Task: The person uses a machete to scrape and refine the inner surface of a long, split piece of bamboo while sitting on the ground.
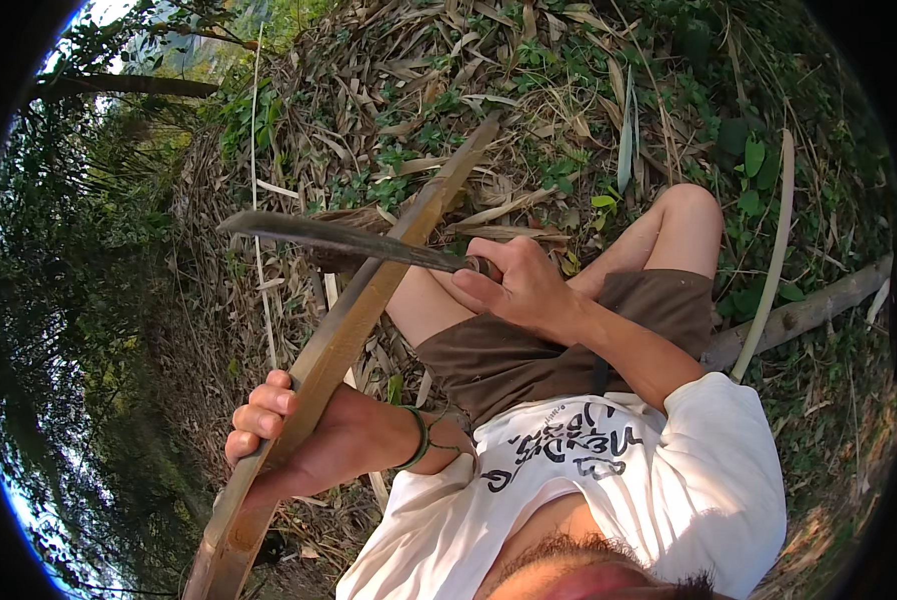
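Note:
A long, yellow-brown bamboo stave [341,325] runs slantwise from the lower left to the leaf litter ahead. My left hand [314,435] is wrapped round its lower part, fingers over the far edge and palm beneath. In my right hand [529,287] is the handle of a machete [334,236], gripped in a closed fist. The machete's dark blade points left and crosses over the stave's upper half. From this view I cannot tell whether the blade touches the stave. The stave's lower end runs out of the picture.
My bent legs [659,235] are beside the stave, under the blade's handle side. Dry leaves [369,90] and green plants cover the ground. A thin pale stem [259,190] rises at left. At right, a pale strip [774,255] leans across a log [809,310]. Trees stand far left.

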The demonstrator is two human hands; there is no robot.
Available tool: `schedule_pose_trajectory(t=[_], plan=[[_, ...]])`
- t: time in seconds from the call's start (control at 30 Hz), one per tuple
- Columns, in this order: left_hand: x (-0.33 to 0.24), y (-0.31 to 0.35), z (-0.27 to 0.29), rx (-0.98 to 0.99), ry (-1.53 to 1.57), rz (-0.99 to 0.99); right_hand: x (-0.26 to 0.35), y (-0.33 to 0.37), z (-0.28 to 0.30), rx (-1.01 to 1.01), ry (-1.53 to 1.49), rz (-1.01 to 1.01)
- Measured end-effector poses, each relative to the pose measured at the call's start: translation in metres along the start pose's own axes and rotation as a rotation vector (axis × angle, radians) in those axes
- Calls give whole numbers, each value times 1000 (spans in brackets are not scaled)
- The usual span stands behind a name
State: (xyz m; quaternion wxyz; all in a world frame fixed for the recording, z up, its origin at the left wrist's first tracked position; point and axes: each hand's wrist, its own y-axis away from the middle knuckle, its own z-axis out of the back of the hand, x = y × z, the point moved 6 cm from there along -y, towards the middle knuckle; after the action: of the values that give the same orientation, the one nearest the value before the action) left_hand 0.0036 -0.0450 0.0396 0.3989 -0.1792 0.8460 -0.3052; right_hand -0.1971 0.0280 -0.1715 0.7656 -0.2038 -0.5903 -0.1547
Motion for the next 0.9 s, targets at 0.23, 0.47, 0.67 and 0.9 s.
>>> schedule_pose_trajectory(t=[0.23,0.47,0.67,0.9], plan=[[12,-21,22,-238,-89,-32,4,-16,-8,-93,51,-96],[13,-24,22,-125,8,-27,-59,-17,8,-128,132,-242],[10,-7,6,-93,-83,-50,-25,-21,8,-64,91,-252],[14,-26,16,-90,-35,-8,-187,-46,40,-187,257,-475]])
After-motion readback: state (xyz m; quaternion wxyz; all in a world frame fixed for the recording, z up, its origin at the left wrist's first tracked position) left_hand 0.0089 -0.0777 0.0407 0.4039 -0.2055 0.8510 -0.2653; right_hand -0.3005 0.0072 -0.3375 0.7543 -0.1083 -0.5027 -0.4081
